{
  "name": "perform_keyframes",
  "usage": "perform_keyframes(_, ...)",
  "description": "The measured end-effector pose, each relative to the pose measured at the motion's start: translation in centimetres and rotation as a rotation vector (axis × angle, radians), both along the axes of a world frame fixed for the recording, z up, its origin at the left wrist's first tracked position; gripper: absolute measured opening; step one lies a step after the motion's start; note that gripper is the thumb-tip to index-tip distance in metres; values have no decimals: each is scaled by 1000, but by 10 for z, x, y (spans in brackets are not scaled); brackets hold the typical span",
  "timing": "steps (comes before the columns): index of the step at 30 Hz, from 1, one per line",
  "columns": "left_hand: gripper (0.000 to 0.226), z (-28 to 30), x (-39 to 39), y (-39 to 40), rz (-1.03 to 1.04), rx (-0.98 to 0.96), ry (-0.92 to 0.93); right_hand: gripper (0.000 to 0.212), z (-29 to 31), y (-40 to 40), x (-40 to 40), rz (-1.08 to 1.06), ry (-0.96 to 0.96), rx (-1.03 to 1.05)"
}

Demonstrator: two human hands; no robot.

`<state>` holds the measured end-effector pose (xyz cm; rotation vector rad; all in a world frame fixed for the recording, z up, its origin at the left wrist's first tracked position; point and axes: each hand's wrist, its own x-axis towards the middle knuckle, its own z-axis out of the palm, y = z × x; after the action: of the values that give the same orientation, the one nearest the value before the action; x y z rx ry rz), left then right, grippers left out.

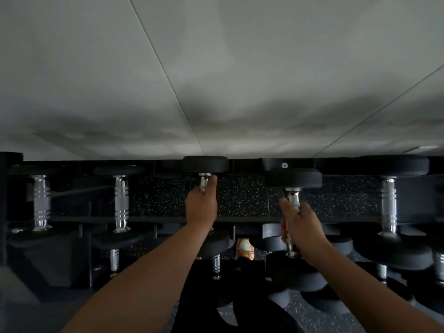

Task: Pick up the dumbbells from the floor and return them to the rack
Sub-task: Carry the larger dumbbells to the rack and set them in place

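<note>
I look straight down on a black dumbbell rack [153, 219] standing against a pale wall. My left hand [201, 205] is closed around the chrome handle of a black dumbbell [205, 163] that spans the rack's top tier, far head against the back rail. My right hand [303, 230] grips the handle of a second black dumbbell [293, 178], held just right of the first and slightly above the tier. Its near head sits below my wrist.
Other dumbbells rest on the top tier: two at the left [122, 203] and a bigger one at the right [389, 207]. More lie on the lower tier. My shoe [244, 248] shows on the speckled floor [310, 316] below. The wall [216, 80] is right behind the rack.
</note>
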<state>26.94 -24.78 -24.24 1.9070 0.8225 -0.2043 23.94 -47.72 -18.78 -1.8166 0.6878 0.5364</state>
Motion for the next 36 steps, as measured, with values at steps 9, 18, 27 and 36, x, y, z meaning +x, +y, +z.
perform_keyframes(9, 77, -5, 4, -2, -54, 237, 42, 31, -20, -11, 35, -23, -50, 50)
perform_keyframes(18, 69, -4, 4, -5, -35, 294, 27, 30, -41, -17, 47, -18, -46, 70)
perform_keyframes(27, 69, -6, 5, -5, -21, 320, 36, 40, -53, -4, 42, -16, -80, -103)
perform_keyframes(36, 69, -7, 3, -6, 6, 310, 34, 40, -54, 10, 39, -15, -124, -360)
